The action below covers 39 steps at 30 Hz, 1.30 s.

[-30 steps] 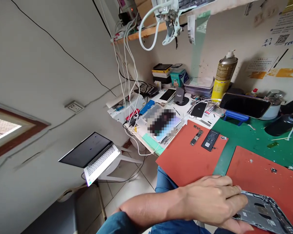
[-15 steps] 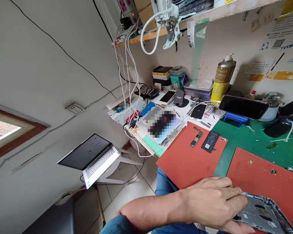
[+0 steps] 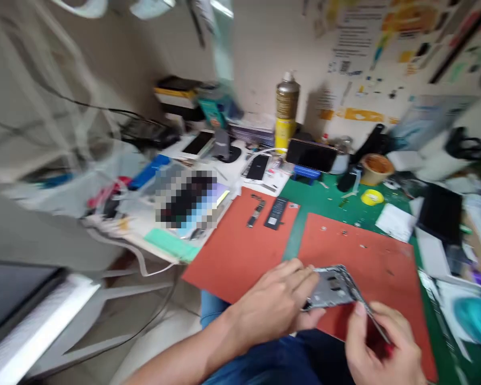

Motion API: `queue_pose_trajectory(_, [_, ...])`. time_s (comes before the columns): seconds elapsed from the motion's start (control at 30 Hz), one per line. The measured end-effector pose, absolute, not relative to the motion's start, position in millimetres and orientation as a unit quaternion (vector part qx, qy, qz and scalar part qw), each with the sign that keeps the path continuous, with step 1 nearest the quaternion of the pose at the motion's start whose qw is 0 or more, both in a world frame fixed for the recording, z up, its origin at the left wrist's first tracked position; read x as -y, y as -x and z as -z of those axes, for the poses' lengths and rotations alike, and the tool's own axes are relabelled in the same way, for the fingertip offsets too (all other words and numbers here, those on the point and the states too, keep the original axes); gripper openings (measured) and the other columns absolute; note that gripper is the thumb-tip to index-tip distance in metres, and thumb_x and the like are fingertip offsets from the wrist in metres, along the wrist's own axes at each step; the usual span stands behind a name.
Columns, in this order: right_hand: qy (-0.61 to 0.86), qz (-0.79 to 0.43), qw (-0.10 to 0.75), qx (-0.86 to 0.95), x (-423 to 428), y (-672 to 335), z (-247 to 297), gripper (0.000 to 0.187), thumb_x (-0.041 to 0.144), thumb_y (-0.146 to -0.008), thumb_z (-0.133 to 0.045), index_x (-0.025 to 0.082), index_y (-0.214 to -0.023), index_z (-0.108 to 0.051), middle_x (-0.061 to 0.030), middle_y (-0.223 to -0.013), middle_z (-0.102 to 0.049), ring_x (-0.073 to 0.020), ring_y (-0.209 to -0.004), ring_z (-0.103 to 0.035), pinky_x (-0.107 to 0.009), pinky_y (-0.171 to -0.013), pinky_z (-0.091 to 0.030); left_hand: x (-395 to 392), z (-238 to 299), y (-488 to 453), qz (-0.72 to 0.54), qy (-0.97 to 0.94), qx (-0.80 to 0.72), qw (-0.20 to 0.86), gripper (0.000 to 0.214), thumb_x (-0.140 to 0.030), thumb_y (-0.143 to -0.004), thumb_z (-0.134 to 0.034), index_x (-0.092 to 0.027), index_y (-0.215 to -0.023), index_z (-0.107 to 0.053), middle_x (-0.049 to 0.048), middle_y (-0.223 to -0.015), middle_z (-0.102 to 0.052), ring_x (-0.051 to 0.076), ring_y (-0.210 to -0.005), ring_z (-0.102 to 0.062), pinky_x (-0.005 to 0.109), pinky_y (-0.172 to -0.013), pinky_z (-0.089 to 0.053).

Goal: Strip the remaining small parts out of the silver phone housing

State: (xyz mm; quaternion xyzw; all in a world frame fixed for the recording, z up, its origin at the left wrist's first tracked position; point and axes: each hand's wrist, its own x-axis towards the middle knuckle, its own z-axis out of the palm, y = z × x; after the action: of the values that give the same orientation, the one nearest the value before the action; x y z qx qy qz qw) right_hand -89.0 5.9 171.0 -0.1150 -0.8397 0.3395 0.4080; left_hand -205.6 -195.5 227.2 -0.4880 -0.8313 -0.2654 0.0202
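Gripping one end of a grey phone housing (image 3: 331, 293), the left hand (image 3: 278, 294) keeps its fingers close together over the top, the thumb at the lower edge; the housing is raised near the front edge of the right-hand red mat (image 3: 388, 275). The right hand (image 3: 387, 345) pinches a slim dark tool (image 3: 380, 324) between thumb and fingers; whether it touches the housing is unclear, since blur and the fingers hide part of it. Beyond the hands, tiny loose parts (image 3: 344, 232) dot that mat, while a circuit board (image 3: 256, 212) and a battery (image 3: 276, 213) lie side by side on the left-hand red mat (image 3: 224, 259). Farther back, a dark-screened phone (image 3: 311, 155) leans on a blue stand (image 3: 305, 174), with a spray can (image 3: 287, 107) upright behind it. White paper (image 3: 396, 222) and a yellow roll (image 3: 372, 197) sit on the green mat (image 3: 324, 200), and a laptop (image 3: 36, 321) fills the lower left corner.
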Motion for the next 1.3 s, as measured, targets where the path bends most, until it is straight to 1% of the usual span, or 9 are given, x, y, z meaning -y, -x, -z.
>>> queue_pose_trajectory(0.1, [0.074, -0.261, 0.45, 0.851, -4, 92, -172, 0.028, 0.007, -0.091, -0.085, 0.02, -0.106, -0.066, -0.0031, -0.087, -0.075, -0.0178, -0.07, -0.074, -0.029, -0.062, -0.062, 196, -226, 210, 0.265, 0.5, 0.824, 0.016, 0.044, -0.036, -0.105, -0.07, -0.006, -0.137, -0.062, 0.0162, -0.128, -0.078, 0.031, -0.108, -0.072, 0.046, -0.097, -0.066])
queue_pose_trajectory(0.2, [0.06, -0.22, 0.473, 0.851, 1, 96, -174, 0.036, 0.002, -0.088, -0.084, 0.017, -0.113, -0.064, -0.0079, -0.095, -0.075, -0.0211, -0.08, -0.076, -0.035, -0.069, -0.066, 196, -222, 211, 0.267, 0.509, 0.818, 0.03, 0.041, -0.032, -0.106, -0.068, -0.006, -0.137, -0.061, 0.0166, -0.127, -0.078, 0.031, -0.107, -0.072, 0.047, -0.095, -0.068])
queue_pose_trajectory(0.33, [0.054, -0.232, 0.471, 0.849, 3, 97, -178, 0.038, -0.003, -0.088, -0.081, 0.015, -0.116, -0.064, -0.0079, -0.093, -0.073, -0.0194, -0.076, -0.074, -0.033, -0.067, -0.066, 195, -222, 210, 0.257, 0.516, 0.816, 0.043, 0.039, -0.031, -0.107, -0.065, -0.007, -0.137, -0.061, 0.017, -0.127, -0.078, 0.031, -0.107, -0.072, 0.047, -0.093, -0.07])
queue_pose_trajectory(0.57, [0.057, -0.274, 0.485, 0.828, 3, 92, -176, 0.046, -0.009, -0.086, -0.078, 0.013, -0.124, -0.063, -0.0079, -0.096, -0.072, -0.0202, -0.082, -0.074, -0.034, -0.068, -0.065, 192, -220, 208, 0.235, 0.52, 0.818, 0.071, 0.041, -0.031, -0.106, -0.066, -0.004, -0.137, -0.061, 0.0194, -0.126, -0.079, 0.033, -0.108, -0.074, 0.048, -0.093, -0.071])
queue_pose_trajectory(0.7, [0.119, -0.322, 0.497, 0.797, 3, 90, -178, 0.037, -0.001, -0.089, -0.079, 0.016, -0.12, -0.066, -0.0067, -0.095, -0.074, -0.0188, -0.08, -0.074, -0.032, -0.068, -0.065, 194, -214, 199, 0.195, 0.52, 0.824, 0.108, 0.045, -0.032, -0.107, -0.066, -0.004, -0.141, -0.061, 0.0231, -0.136, -0.076, 0.036, -0.118, -0.074, 0.052, -0.099, -0.068])
queue_pose_trajectory(0.83, [0.287, -0.487, 0.447, 0.693, -1, 91, -187, 0.023, 0.024, -0.094, -0.085, 0.019, -0.109, -0.067, -0.0022, -0.088, -0.075, -0.0144, -0.068, -0.073, -0.024, -0.062, -0.062, 196, -217, 198, 0.184, 0.518, 0.828, 0.115, 0.05, -0.04, -0.11, -0.063, -0.004, -0.144, -0.06, 0.0229, -0.137, -0.075, 0.038, -0.124, -0.072, 0.054, -0.101, -0.065])
queue_pose_trajectory(1.0, [0.333, -0.633, 0.393, 0.577, -7, 93, -196, 0.034, 0.037, -0.089, -0.092, 0.021, -0.104, -0.066, 0.0028, -0.077, -0.071, -0.0122, -0.059, -0.069, -0.024, -0.061, -0.059, 173, -236, 216, 0.293, 0.488, 0.822, 0.035, 0.02, -0.018, -0.111, -0.058, -0.017, -0.13, -0.064, 0.01, -0.122, -0.078, 0.025, -0.105, -0.072, 0.039, -0.088, -0.063])
queue_pose_trajectory(1.1, [0.338, -0.656, 0.387, 0.553, -8, 92, -196, 0.037, 0.038, -0.087, -0.094, 0.021, -0.104, -0.065, 0.0032, -0.075, -0.071, -0.0121, -0.059, -0.068, -0.023, -0.061, -0.058, 153, -242, 228, 0.341, 0.491, 0.801, -0.024, 0.014, -0.02, -0.113, -0.056, -0.02, -0.124, -0.065, 0.0057, -0.114, -0.078, 0.021, -0.097, -0.069, 0.035, -0.085, -0.06])
queue_pose_trajectory(1.3, [0.347, -0.668, 0.358, 0.553, -10, 90, -192, 0.04, 0.044, -0.089, -0.092, 0.021, -0.107, -0.063, 0.0023, -0.073, -0.07, -0.0146, -0.062, -0.068, -0.026, -0.063, -0.059, 138, -241, 241, 0.329, 0.522, 0.782, -0.088, 0.018, -0.022, -0.115, -0.049, -0.02, -0.111, -0.067, 0.0052, -0.102, -0.075, 0.02, -0.091, -0.068, 0.033, -0.083, -0.057])
